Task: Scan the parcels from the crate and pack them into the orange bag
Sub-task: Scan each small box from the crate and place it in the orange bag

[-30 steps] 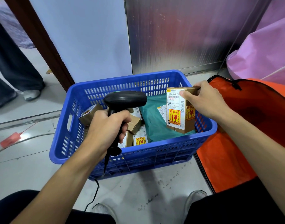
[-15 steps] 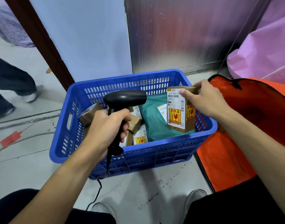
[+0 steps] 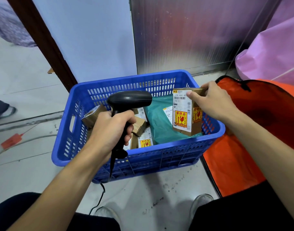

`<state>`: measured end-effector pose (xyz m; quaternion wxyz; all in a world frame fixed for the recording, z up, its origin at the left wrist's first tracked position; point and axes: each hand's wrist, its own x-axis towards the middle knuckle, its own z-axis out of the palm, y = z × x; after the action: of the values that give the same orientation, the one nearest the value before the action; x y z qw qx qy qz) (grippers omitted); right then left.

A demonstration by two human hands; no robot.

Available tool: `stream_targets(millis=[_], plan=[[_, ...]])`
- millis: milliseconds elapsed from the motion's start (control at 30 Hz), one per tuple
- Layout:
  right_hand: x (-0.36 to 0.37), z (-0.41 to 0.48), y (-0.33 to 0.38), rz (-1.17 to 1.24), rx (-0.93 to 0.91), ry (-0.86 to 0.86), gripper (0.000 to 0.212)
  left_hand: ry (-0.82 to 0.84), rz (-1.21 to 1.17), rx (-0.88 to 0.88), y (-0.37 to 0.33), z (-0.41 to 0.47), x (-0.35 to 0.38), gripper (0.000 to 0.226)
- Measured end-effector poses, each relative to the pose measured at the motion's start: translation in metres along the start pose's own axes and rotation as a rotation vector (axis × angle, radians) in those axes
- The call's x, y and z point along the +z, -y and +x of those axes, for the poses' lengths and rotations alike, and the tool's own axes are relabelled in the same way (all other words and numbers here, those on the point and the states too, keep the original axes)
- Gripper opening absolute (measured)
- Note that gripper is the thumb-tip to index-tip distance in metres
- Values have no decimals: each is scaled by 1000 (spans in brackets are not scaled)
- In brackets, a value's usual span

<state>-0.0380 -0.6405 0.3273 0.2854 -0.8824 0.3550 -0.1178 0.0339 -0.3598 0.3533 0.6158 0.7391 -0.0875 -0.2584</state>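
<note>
A blue slotted crate [image 3: 159, 157] stands on the floor in front of me. My right hand [image 3: 211, 100] grips the top of a small brown cardboard parcel [image 3: 184, 114] with a white barcode label and yellow fragile stickers, held upright over the crate's right side. My left hand [image 3: 112, 129] grips the handle of a black barcode scanner [image 3: 129, 100], its head pointing right toward the parcel. Inside the crate lie a teal poly mailer [image 3: 159, 125] and several small brown boxes [image 3: 139, 125]. The orange bag [image 3: 243, 130] lies open right of the crate.
A pink sack [image 3: 273, 52] leans at the back right. A metal wall panel [image 3: 193, 34] and a pale blue panel [image 3: 92, 39] rise behind the crate. A person's shoe [image 3: 7, 110] shows at the far left. A red tag [image 3: 11, 140] and a cable lie on the floor.
The person at the far left has walked further out of view. Both my hands, the scanner and the parcel have hardly moved.
</note>
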Motion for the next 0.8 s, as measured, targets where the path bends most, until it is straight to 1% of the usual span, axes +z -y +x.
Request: stream_targets(millis=[200,567,800], plan=[[-2,-4,4,9,-6,-19,54,-6,-27,-17,0,1,-2,20],[-3,-6,5,21,-5,-13,54,7,15,-12,0,1,-1,20],[-3,-5,4,47,-3,-4,51,10,39,22,4,3,-1,19]])
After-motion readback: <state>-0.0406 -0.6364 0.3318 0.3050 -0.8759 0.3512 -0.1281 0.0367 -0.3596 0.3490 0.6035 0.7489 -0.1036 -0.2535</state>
